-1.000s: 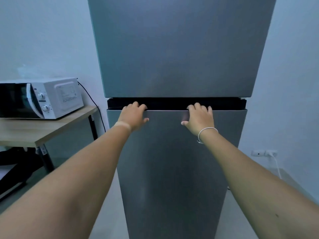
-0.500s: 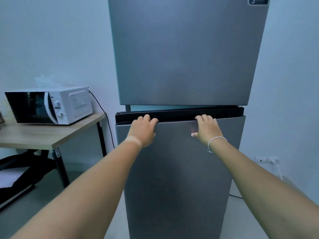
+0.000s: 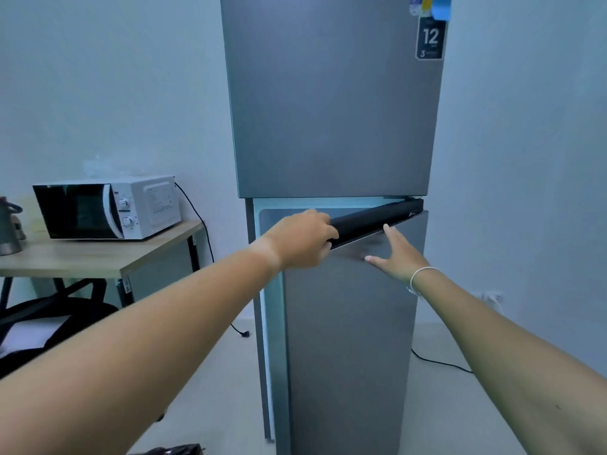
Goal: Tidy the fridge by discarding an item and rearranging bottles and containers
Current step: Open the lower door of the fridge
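A tall grey two-door fridge (image 3: pixel 331 103) stands in front of me. Its lower door (image 3: pixel 348 339) is swung partly out on its right hinge, showing a lit gap along its left and top edges. My left hand (image 3: pixel 300 239) is curled over the black top handle strip (image 3: pixel 371 223) of that door at its left end. My right hand (image 3: pixel 392 254) lies flat on the door front just below the strip, fingers spread, a white bracelet on the wrist. The fridge's inside is hidden behind the door.
A white microwave (image 3: pixel 108 208) sits on a wooden table (image 3: pixel 98 257) to the left, with a dark kettle (image 3: pixel 10 231) at the edge. A black bag (image 3: pixel 49 323) lies under the table. Cables run along the floor; a wall socket (image 3: pixel 489 298) is at right.
The lower door has swung out from shut to partly ajar. My right hand let go of the handle strip and now rests flat on the door front; my left hand still grips.
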`<action>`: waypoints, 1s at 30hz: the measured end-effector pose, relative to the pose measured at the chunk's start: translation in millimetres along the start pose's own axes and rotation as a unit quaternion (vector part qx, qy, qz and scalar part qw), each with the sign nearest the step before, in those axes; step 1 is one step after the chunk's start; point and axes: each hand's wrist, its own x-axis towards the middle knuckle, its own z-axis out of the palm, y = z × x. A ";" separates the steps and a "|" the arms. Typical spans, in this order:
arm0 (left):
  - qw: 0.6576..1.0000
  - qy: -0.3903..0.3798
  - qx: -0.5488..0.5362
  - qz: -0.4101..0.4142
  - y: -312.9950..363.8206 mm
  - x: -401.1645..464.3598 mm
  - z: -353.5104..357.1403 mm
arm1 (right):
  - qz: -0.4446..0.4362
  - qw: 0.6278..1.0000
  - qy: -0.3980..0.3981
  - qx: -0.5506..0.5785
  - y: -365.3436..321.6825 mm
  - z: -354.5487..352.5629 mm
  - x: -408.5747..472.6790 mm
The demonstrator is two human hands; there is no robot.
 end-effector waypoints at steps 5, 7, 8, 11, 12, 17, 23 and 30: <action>0.994 0.037 -0.104 -0.010 28.9 -9.1 -31.8 | 0.008 1.000 -0.011 0.018 13.5 -2.2 -51.3; 0.976 0.009 -0.212 -0.056 38.0 -12.1 -39.0 | 0.016 0.999 -0.022 0.027 19.4 -1.6 -72.3; 0.964 0.008 -0.256 -0.068 46.5 -13.8 -41.2 | 0.018 0.999 -0.023 0.036 23.9 -2.9 -85.6; 0.951 0.020 -0.299 -0.071 71.0 -13.9 -46.4 | 0.013 0.997 -0.013 0.074 31.7 -9.4 -116.5; 0.951 0.025 -0.301 -0.067 79.8 -13.4 -47.7 | 0.014 0.995 -0.004 0.095 33.0 -12.4 -125.6; 0.932 0.040 -0.356 -0.047 126.1 -12.0 -50.6 | 0.085 0.974 0.020 0.207 41.1 -39.1 -172.4; 0.897 0.065 -0.436 0.007 168.1 -10.7 -35.0 | 0.109 0.941 0.120 0.297 58.7 -81.0 -209.1; 0.932 -0.049 -0.360 -0.003 195.1 -15.5 10.7 | 0.121 0.908 0.212 0.340 82.7 -120.0 -244.2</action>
